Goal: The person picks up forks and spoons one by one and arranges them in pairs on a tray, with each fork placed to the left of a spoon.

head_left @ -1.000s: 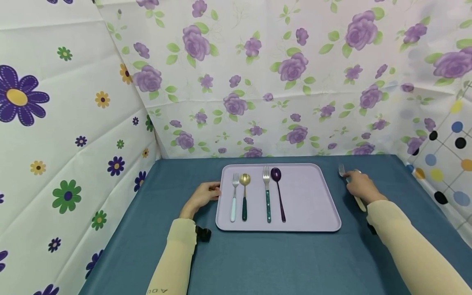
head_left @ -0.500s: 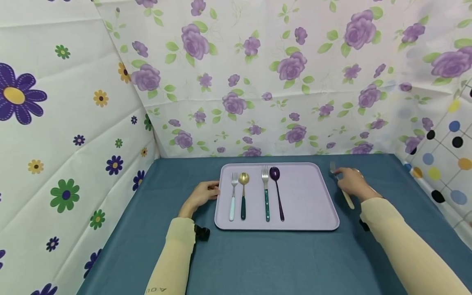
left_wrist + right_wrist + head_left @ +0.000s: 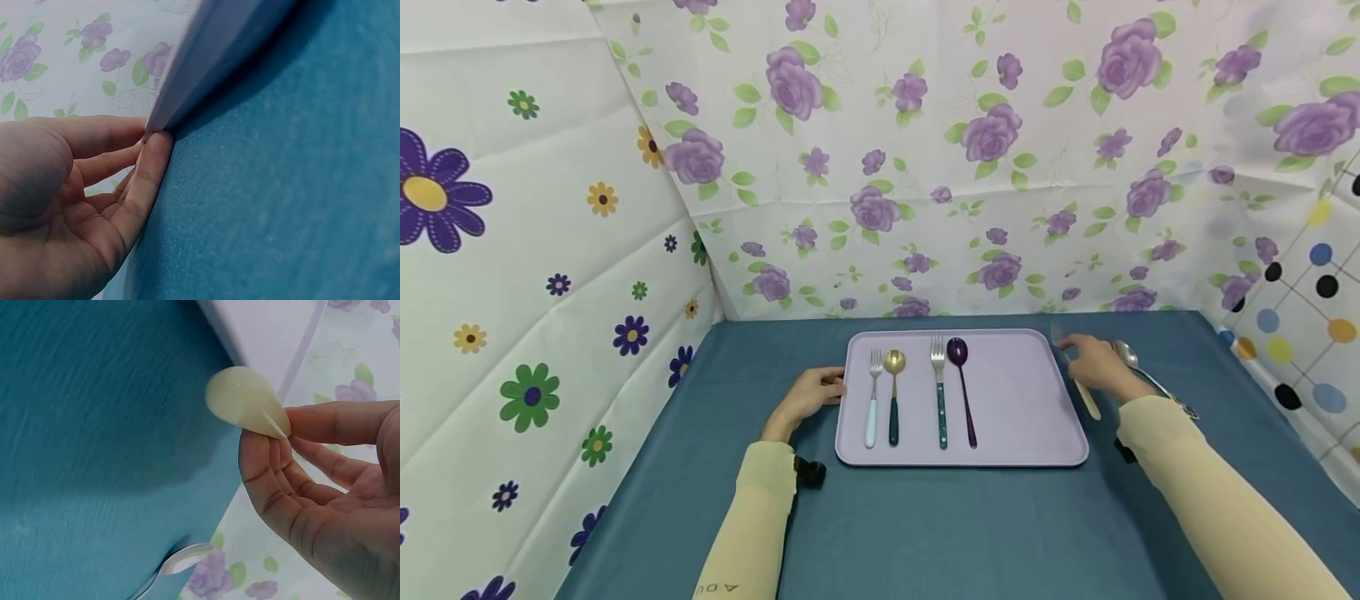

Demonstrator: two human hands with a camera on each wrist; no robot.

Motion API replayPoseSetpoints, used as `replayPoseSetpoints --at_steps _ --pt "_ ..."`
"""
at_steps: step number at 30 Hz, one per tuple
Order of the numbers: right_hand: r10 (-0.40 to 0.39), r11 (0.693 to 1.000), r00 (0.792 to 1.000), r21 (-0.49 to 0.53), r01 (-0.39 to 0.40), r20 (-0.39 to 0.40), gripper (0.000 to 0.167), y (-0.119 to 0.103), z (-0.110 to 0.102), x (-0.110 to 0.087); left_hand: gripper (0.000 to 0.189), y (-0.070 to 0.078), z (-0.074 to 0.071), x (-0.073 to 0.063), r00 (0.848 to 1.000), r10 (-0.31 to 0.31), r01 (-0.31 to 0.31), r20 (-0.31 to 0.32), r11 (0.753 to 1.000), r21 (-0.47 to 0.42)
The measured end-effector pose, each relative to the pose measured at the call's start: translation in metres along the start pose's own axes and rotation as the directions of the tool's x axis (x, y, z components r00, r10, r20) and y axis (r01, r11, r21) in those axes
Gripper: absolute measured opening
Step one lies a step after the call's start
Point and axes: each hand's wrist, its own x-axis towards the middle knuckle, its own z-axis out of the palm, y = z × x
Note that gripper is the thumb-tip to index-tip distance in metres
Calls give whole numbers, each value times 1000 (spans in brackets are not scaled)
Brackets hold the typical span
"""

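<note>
A pale lilac tray [image 3: 1030, 400] lies on the blue cloth. My left hand [image 3: 811, 395] is at its left edge; in the left wrist view the thumb and fingers [image 3: 156, 150] pinch the rim. My right hand [image 3: 1097, 365] pinches a fork [image 3: 1087, 400] with a cream handle, just off the tray's right edge, tines pointing away. In the right wrist view only the rounded cream handle end [image 3: 240, 397] shows clearly. On the tray lie a light-blue-handled fork [image 3: 872, 408], a gold spoon [image 3: 894, 362], a green-handled fork [image 3: 941, 400] and a dark purple spoon [image 3: 957, 352].
A silver spoon [image 3: 1126, 353] with an ornate handle lies on the cloth right of my right hand. Flowered sheets [image 3: 872, 275] hang behind and to the left, a dotted sheet [image 3: 1330, 358] to the right. Blue cloth [image 3: 962, 533] stretches in front of the tray.
My right hand has moved left with the fork, from out on the cloth to beside the tray. The silver spoon has come into view behind it. My left hand stays at the tray's edge.
</note>
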Motion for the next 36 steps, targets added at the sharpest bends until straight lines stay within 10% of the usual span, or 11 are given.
replayPoseSetpoints --at_steps 36 --pt "16 996 998 85 -22 68 53 -55 31 4 47 0 0 1 1000 6 -6 1 1000 -8"
